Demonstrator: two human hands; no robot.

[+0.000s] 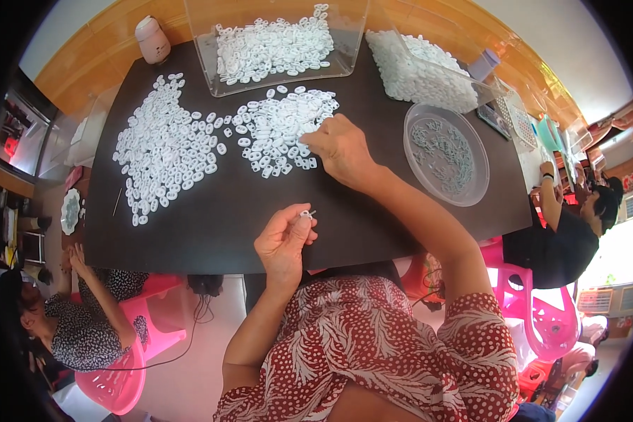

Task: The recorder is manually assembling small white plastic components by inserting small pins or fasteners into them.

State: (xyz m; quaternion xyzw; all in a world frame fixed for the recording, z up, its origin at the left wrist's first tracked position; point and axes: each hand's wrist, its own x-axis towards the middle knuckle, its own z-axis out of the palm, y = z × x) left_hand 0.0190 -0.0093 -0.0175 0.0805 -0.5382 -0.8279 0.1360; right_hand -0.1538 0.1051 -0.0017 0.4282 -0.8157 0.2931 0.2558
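Note:
Low over the table's near side, my left hand [283,245] pinches a small white plastic piece [305,214] between thumb and fingers; a thin bit sticks out beside it. My right hand [343,151] is at the right edge of the middle pile of white plastic pieces [274,126], its fingers bent together and pointing down-left. Whatever is between those fingertips is hidden. A larger heap of white oval pieces with two holes [165,151] spreads over the table's left side. To the right stands a round clear tray [480,165] with many small grey-green parts [439,151].
A clear bin [260,86] of white pieces stands at the back, with a second bin [429,67] to its right. A pink-white jar [152,41], a lilac bottle [484,65] and a phone [494,121] are near the edges. People sit left [84,316] and right [552,243].

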